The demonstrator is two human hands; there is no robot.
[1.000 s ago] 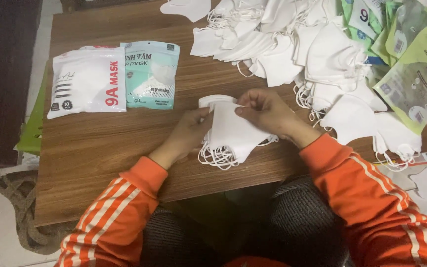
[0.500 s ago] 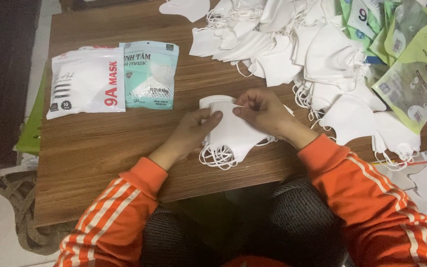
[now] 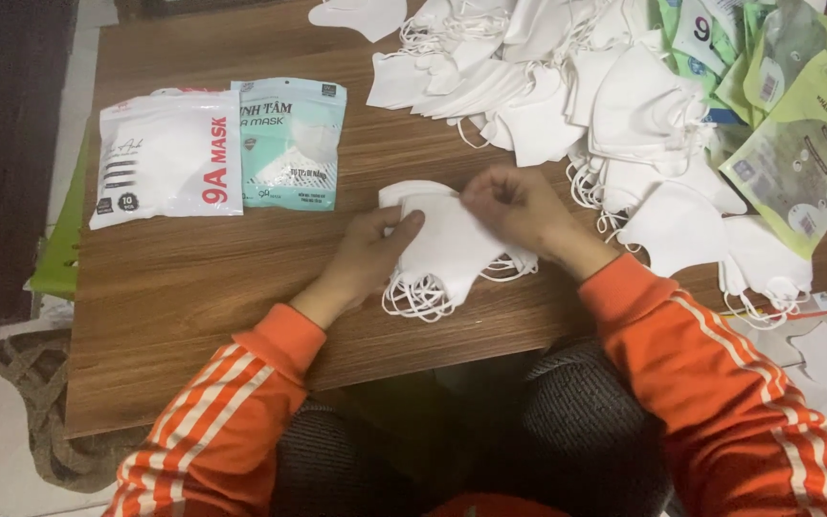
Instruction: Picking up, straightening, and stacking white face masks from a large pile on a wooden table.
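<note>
Head view: left hand (image 3: 366, 254) and right hand (image 3: 514, 206) both pinch a stack of white folded masks (image 3: 447, 244).

I count two sealed mask packs near my table's (image 3: 193, 287) left edge: one white pack (image 3: 167, 156) and one teal pack (image 3: 291, 142). One small stack of white masks (image 3: 447, 244) lies by the near edge. The loose masks heaped (image 3: 576, 86) at the far right corner are too many to count (the green empty pouches (image 3: 796, 124) too).
</note>
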